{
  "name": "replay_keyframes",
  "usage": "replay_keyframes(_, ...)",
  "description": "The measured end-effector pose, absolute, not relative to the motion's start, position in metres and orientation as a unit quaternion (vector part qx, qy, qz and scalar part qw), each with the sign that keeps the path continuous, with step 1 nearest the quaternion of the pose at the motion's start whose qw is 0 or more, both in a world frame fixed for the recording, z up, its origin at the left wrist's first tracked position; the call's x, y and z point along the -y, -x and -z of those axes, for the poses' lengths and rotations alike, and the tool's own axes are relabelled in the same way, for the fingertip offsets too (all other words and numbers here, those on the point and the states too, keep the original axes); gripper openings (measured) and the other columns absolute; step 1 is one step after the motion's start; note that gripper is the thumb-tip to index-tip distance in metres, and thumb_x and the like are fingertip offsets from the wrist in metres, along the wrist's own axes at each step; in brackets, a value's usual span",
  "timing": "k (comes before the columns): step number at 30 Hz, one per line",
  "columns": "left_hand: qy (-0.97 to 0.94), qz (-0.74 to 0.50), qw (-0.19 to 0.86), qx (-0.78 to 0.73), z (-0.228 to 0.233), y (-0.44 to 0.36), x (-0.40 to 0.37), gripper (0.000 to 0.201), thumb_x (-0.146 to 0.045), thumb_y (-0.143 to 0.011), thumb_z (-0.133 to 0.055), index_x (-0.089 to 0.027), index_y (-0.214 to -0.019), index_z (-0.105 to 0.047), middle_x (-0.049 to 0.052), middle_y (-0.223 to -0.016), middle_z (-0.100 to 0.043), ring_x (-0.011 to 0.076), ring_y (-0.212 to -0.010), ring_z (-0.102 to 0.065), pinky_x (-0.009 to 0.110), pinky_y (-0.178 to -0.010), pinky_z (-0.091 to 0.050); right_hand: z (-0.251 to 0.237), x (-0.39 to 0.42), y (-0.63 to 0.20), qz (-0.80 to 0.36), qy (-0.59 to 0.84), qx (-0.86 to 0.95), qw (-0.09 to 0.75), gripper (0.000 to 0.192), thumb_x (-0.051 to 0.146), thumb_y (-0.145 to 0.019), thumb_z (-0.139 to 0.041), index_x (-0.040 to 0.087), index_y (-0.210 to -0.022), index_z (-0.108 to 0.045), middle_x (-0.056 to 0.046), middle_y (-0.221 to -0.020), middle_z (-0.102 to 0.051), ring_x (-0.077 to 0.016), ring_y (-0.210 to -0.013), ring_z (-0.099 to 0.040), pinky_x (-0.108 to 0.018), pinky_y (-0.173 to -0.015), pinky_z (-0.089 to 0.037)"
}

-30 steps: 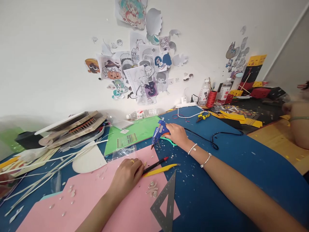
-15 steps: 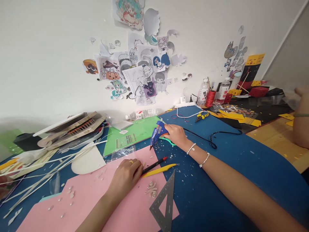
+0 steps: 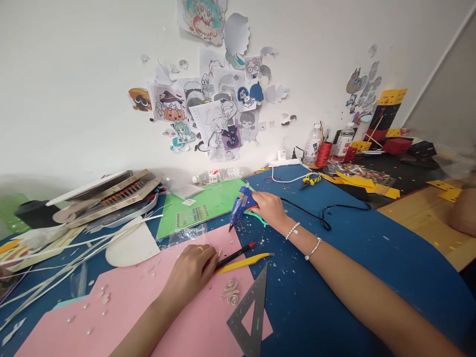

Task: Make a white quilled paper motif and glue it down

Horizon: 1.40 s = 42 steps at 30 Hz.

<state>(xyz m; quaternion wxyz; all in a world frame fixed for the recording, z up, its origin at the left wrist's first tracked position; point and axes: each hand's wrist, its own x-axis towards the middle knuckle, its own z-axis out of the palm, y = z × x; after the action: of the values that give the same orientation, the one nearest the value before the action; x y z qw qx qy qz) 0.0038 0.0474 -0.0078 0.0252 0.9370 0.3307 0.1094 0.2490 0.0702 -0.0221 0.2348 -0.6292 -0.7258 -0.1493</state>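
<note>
Glue gun: blue plastic hot-glue gun (image 3: 240, 204) with an orange trigger, lying on the blue mat (image 3: 334, 258) just past the far edge of the pink sheet, nozzle pointing down toward that sheet.
Right hand: right hand (image 3: 268, 208) reaches forward with the fingers curled round the gun's handle, holding it; two bead bracelets sit on the wrist.
Cord: black cable (image 3: 327, 214) runs from the gun's handle end across the mat in a loop toward the right.
Left hand: left hand (image 3: 189, 271) rests palm down on the pink paper sheet (image 3: 141, 307), fingers loosely curled and pressing the sheet; a ring shows on one finger. Whether it grips anything underneath cannot be told.
Pen: black pen with a red tip (image 3: 235, 255) lies just beside the left hand's fingertips, slanting up to the right.
Yellow tool: slim yellow plastic tweezer-like piece (image 3: 247, 261) lies alongside the pen, touching the pink sheet's edge.
Paper coils: small cream rolled paper strips (image 3: 230, 291) lie on the pink sheet, near the left hand.
Set square: grey transparent triangular ruler (image 3: 250, 317) lies partly on the pink sheet, partly on the mat.
Green board: green cutting mat (image 3: 208, 203) lies beyond the pink sheet, left of the gun.
Paper strips: long white strips (image 3: 55, 267) are strewn at the left.
Other person: a blurred arm (image 3: 463, 210) shows at the right edge, well apart.
</note>
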Motion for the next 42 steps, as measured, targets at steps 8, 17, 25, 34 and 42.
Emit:
replay_keyframes(8,-0.940,-0.108,0.027,-0.324,0.0074,-0.0044,-0.0473,0.030,-0.022,-0.086,-0.030,-0.017,-0.062,-0.046,0.001,-0.060,-0.051,0.0160,-0.057,-0.046,0.028,-0.059,-0.034,0.0211,-0.0683,-0.2460,0.159,0.614,0.734,0.243,0.026,0.027,-0.083,-0.044,0.014,-0.105,-0.048,-0.007,-0.103,-0.051,-0.0161,-0.086,-0.053,-0.035,-0.072,-0.045)
replay_keyframes(17,-0.940,-0.105,0.022,-0.324,0.0072,-0.0043,-0.0473,0.029,-0.022,-0.086,-0.030,-0.017,-0.063,-0.047,0.002,-0.061,-0.053,0.0168,-0.058,-0.046,0.028,-0.059,-0.034,0.0209,-0.0683,-0.2465,0.173,0.603,0.738,0.250,0.025,0.027,-0.084,-0.044,0.014,-0.105,-0.048,-0.006,-0.102,-0.052,-0.0156,-0.084,-0.054,-0.034,-0.071,-0.046)
replay_keyframes(25,-0.941,-0.101,0.018,-0.322,0.0062,-0.0048,-0.0473,0.030,-0.021,-0.086,-0.030,-0.017,-0.062,-0.048,0.002,-0.060,-0.053,0.0162,-0.057,-0.047,0.029,-0.059,-0.034,0.0206,-0.0685,-0.2464,0.180,0.606,0.736,0.242,0.025,0.027,-0.084,-0.044,0.014,-0.104,-0.048,-0.006,-0.101,-0.052,-0.0152,-0.084,-0.054,-0.033,-0.070,-0.046)
replay_keyframes(34,-0.941,-0.101,0.018,-0.321,0.0066,-0.0038,-0.0469,0.030,-0.021,-0.085,-0.030,-0.017,-0.062,-0.049,0.002,-0.061,-0.054,0.0162,-0.058,-0.047,0.028,-0.059,-0.035,0.0189,-0.0659,-0.2458,0.221,0.593,0.731,0.254,0.029,0.033,-0.081,-0.048,0.012,-0.100,-0.051,-0.006,-0.084,-0.058,-0.0138,-0.072,-0.056,-0.027,-0.063,-0.045)
replay_keyframes(42,-0.941,-0.107,0.012,-0.320,0.0042,-0.0050,-0.0457,0.030,-0.021,-0.085,-0.030,-0.018,-0.062,-0.050,0.002,-0.061,-0.055,0.0163,-0.057,-0.048,0.028,-0.057,-0.035,0.0162,-0.0644,-0.2449,0.256,0.572,0.732,0.266,0.040,0.031,-0.067,-0.064,0.012,-0.101,-0.053,-0.007,-0.074,-0.062,-0.0180,-0.067,-0.057,-0.025,-0.057,-0.038)
